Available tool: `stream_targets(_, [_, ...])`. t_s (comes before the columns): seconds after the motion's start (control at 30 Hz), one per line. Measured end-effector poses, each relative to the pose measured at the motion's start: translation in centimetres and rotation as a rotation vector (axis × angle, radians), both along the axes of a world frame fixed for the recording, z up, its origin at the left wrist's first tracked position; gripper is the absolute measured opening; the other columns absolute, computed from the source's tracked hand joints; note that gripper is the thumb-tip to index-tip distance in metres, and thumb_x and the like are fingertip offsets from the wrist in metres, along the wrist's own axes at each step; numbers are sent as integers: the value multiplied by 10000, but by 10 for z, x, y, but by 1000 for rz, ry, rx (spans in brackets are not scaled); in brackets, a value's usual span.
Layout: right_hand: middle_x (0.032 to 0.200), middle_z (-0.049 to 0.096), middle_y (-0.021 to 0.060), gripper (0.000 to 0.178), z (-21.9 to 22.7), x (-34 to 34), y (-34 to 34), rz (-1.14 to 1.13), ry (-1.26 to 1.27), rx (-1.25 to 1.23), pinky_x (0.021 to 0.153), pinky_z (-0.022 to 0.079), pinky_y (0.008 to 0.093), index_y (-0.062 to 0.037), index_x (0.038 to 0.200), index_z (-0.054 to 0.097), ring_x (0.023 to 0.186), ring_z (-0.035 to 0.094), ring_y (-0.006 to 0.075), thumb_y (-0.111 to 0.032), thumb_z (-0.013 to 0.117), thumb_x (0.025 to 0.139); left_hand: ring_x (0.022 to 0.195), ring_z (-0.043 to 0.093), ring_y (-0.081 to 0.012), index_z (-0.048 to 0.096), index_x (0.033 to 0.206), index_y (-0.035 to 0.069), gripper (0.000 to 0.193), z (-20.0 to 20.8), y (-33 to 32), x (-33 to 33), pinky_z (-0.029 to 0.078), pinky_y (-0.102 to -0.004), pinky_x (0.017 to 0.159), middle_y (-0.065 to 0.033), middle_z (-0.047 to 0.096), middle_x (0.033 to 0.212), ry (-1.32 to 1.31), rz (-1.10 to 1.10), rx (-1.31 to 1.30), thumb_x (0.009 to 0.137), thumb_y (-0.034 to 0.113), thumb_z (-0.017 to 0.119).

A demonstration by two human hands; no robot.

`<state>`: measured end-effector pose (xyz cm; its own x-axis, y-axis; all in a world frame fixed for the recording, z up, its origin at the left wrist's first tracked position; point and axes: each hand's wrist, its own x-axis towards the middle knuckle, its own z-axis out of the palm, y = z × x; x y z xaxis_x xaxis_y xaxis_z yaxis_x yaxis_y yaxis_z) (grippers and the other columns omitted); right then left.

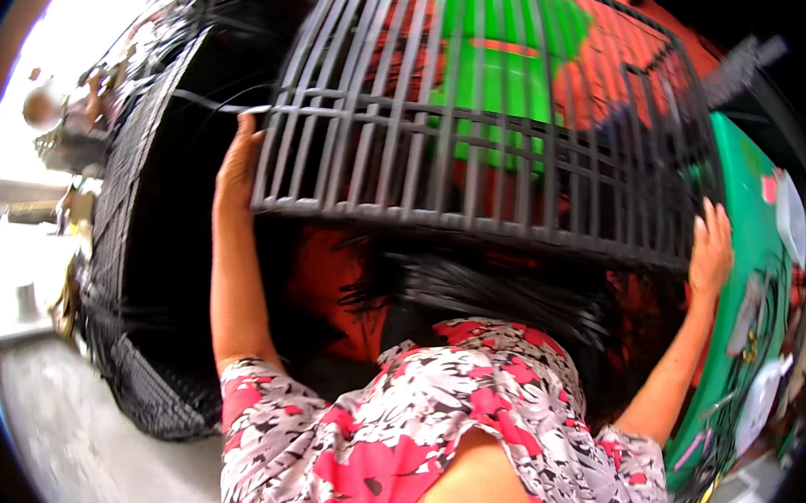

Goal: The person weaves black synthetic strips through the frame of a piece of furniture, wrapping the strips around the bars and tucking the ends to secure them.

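A large black slatted frame (503,216), see-through between its bars, stands raised and tilted in front of me. My left hand (243,158) grips its left edge, its fingertips partly hidden by the bars. A thin pale strip (215,104) runs to the frame's edge just above that hand. At the opposite end, my right hand (709,251) presses against the lower right corner with fingers fairly straight. The frame is held between both hands. Behind the slats shows a bright green plastic chair (493,68). Motion blurs parts of the frame.
Beneath the frame, near my lap, lies a bundle of loose black strips (508,286). To the left stands a big dark woven basket-like piece (131,233) on a grey floor (69,415). A green tabletop (745,199) at the right carries cords and small items. Far left, a blurred person (76,125) appears.
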<state>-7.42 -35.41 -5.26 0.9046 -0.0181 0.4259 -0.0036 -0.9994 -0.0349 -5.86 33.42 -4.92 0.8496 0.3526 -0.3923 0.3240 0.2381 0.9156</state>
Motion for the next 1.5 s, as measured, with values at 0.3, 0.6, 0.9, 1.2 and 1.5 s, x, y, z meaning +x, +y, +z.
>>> stream_targets(0.3, [1358, 434, 63, 413, 6, -1, 23, -185, 13, -2, 992, 279, 558, -248, 1270, 502, 1275, 365, 247, -419, 442, 899, 616, 633, -181, 622, 840, 68, 226, 1, 21, 64, 559, -317, 591, -56, 645, 748, -4, -98, -312, 848, 295, 630])
stream_targets(0.6, [1330, 458, 72, 393, 8, -5, 35, -159, -39, 9, 983, 280, 576, -222, 1237, 528, 1250, 394, 232, -384, 475, 882, 723, 604, -145, 578, 771, 116, 169, -25, 74, 60, 492, -278, 713, -12, 626, 774, -218, 31, -124, 806, 234, 694])
stream_targets(0.9, [1323, 461, 73, 379, 6, -6, 34, -157, -100, 57, 989, 266, 578, -187, 1216, 546, 1245, 388, 263, -353, 486, 880, 536, 477, -79, 491, 756, 183, 260, -17, 102, 26, 334, -199, 497, 48, 539, 631, -186, 150, -47, 771, 302, 722])
stream_targets(1.2, [1261, 528, 40, 340, 5, 1, 32, -127, -119, -51, 952, 329, 532, -230, 1176, 580, 1215, 428, 241, -360, 513, 870, 615, 457, -73, 574, 809, 161, 201, -17, 148, -20, 315, -213, 521, 55, 541, 725, -177, 173, -51, 805, 322, 693])
stream_targets(1.5, [1221, 552, 99, 359, 15, 3, 24, -2, -155, 52, 961, 367, 406, -127, 1181, 579, 1163, 470, 289, -297, 536, 868, 685, 561, -152, 554, 903, 55, 318, -4, 108, -23, 458, -255, 563, -56, 601, 829, -161, 163, -180, 810, 337, 668])
